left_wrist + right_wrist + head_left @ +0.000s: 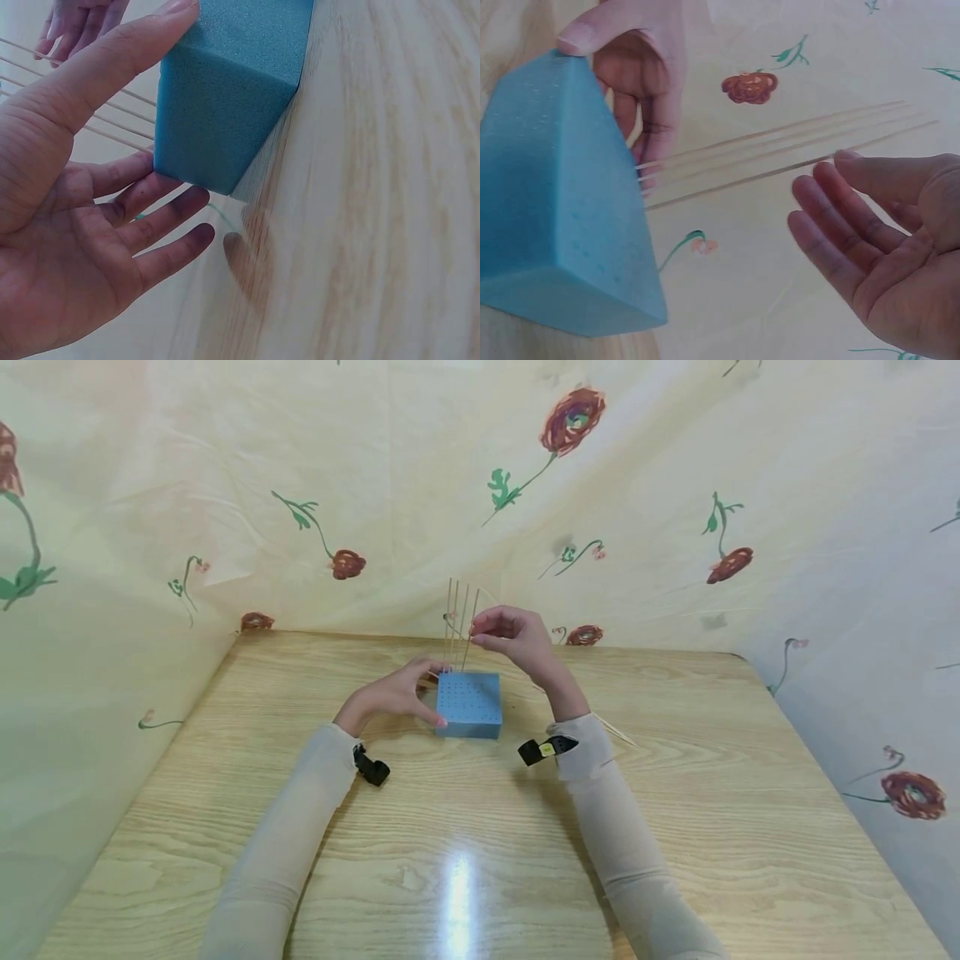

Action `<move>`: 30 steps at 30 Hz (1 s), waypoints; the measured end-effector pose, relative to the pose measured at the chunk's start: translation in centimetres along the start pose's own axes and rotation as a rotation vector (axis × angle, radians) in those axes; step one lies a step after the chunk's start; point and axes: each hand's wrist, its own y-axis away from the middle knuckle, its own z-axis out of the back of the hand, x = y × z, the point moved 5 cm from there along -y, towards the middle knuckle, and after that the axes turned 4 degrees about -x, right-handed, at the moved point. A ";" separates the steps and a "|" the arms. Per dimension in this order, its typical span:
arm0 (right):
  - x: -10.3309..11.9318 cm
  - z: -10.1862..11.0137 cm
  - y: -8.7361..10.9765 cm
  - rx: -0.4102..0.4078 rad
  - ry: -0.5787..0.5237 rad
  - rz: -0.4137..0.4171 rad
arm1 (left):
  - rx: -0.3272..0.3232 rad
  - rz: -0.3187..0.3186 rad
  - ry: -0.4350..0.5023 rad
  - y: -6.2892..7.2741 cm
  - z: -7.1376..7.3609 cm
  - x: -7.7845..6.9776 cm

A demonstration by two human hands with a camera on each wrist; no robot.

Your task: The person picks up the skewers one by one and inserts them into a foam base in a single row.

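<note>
A blue foam block (471, 697), its top dotted with rows of small holes, sits on the wooden table. Several thin wooden skewers (772, 134) stand upright in a row along its far left edge. My left hand (397, 693) grips the block from the left, thumb on the near edge and fingers at the far side; the left wrist view shows the lower fingers (169, 251) spread past the block. Above the block, my right hand (517, 639) pinches one skewer (735, 183) partway up between thumb and fingertips. That skewer's lower end meets the block's top beside the others.
More skewers (617, 732) lie on the table (712, 827) to the right, partly hidden behind my right wrist. A flower-patterned cloth (435, 485) hangs behind the table and along both sides. Black straps (547, 749) are round both sleeves.
</note>
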 end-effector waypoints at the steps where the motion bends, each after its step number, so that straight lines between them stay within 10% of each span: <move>1: 0.1 0.2 0.0 0.013 0.018 -0.011 | 0.001 -0.001 0.000 0.0 0.0 0.0; 12: 0.5 3.6 0.9 0.174 0.266 -0.088 | 0.006 -0.011 -0.008 -0.2 0.0 0.1; 30: -5.4 9.3 5.3 0.470 0.632 -0.159 | 0.018 -0.026 -0.011 0.2 -0.2 0.0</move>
